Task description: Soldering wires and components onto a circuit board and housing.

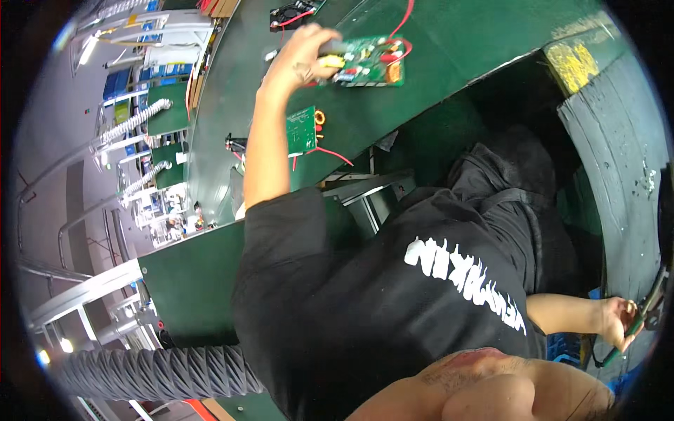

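My left hand (305, 57) is closed at the left end of a green circuit board (372, 62), over the dark green bench. Yellow, red and copper-coloured parts sit on this board, and red wire rises from it. My fingertips partly hide its left end. Nearer to me lies a second green circuit board (302, 130), with a copper-coloured ring coil and red wires beside its edge. Far to the right, my right hand (620, 324) is closed around a slim tool with a green handle (635, 325). The tool's far end is dark and its kind cannot be made out.
The dark green bench (449, 42) runs across the top, with a dark part with a red wire (291, 15) at its far side. A grey worn surface (618, 154) stands at right. A ribbed grey hose (161, 379) crosses lower left.
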`<state>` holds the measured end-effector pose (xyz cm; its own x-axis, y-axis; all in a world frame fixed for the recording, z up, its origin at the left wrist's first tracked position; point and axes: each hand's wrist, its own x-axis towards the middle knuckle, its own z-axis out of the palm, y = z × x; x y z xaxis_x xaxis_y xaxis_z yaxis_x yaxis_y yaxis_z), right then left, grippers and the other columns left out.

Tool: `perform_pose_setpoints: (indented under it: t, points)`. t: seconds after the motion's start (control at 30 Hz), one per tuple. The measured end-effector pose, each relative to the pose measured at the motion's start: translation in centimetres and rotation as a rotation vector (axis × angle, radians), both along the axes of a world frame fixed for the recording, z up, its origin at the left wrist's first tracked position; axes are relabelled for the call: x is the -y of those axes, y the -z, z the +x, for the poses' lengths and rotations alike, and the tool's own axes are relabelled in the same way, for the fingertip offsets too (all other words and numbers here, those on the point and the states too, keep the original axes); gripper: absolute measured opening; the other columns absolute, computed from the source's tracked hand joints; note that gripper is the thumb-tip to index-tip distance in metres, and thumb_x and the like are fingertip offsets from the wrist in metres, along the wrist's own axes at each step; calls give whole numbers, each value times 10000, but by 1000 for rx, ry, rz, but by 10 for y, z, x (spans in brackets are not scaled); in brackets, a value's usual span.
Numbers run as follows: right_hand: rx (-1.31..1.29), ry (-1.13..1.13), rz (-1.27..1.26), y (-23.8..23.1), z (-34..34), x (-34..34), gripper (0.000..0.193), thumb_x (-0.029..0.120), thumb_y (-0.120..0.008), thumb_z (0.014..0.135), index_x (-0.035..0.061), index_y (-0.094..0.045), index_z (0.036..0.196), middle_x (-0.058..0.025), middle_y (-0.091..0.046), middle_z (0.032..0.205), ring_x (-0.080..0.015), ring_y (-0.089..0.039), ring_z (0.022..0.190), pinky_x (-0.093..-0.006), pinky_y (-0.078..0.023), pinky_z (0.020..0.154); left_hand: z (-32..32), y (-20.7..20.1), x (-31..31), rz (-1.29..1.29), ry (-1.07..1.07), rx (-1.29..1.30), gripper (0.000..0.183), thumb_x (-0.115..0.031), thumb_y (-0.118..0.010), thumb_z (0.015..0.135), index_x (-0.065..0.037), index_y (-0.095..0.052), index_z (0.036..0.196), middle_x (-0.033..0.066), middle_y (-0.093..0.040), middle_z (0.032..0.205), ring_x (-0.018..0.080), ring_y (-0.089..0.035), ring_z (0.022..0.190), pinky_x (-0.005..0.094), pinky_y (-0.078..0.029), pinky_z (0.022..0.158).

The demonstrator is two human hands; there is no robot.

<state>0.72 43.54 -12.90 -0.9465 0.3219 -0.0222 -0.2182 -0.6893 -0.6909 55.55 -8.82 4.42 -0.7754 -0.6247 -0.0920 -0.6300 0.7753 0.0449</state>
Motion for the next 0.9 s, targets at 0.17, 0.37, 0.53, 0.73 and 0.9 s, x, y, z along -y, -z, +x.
perform_pose_setpoints:
  t: [0.17, 0.37, 0.53, 0.73, 0.9]
  points:
    - [-38, -3, 60, -11, 7, 14, 357, 376, -498, 710, 32, -593, 707, -105, -521, 643, -221, -437, 494, -326, -353, 443, -37, 2, 1, -171, 157, -131, 450, -208, -740, 598, -96, -624, 1018, 127, -582, 911, 319, -568, 904, 396, -475, 798]
    - [-29, 14, 61, -15, 6, 28, 350, 351, -469, 726, 21, -586, 752, -117, -493, 618, -216, -415, 468, -299, -299, 397, -190, 93, 74, -101, 277, -279, 339, -175, -691, 623, -67, -630, 938, 164, -589, 907, 350, -575, 900, 409, -483, 794]
    - [-18, -2, 162, -19, 13, -3, 316, 288, -520, 722, -4, -616, 794, -132, -565, 703, -231, -485, 518, -299, -359, 425, -335, 82, 12, 52, 617, -461, 252, -148, -650, 643, -43, -635, 872, 195, -595, 903, 377, -581, 897, 420, -491, 791]
    - [-168, -210, -13, 4, 36, 15, 412, 327, -586, 794, -50, -654, 947, -121, -654, 820, -209, -569, 639, -268, -447, 521, -378, 46, -11, 144, 914, -402, 452, -270, -686, 639, -127, -637, 1065, 140, -617, 1101, 329, -579, 1046, 404, -467, 900]
    - [-10, 11, 129, -17, 61, 30, 414, 310, -542, 838, -50, -617, 1027, -132, -654, 810, -194, -580, 624, -284, -446, 557, -460, -9, -47, 389, 966, -251, 359, -265, -724, 754, -126, -656, 1078, 98, -658, 967, 250, -635, 930, 356, -500, 837]
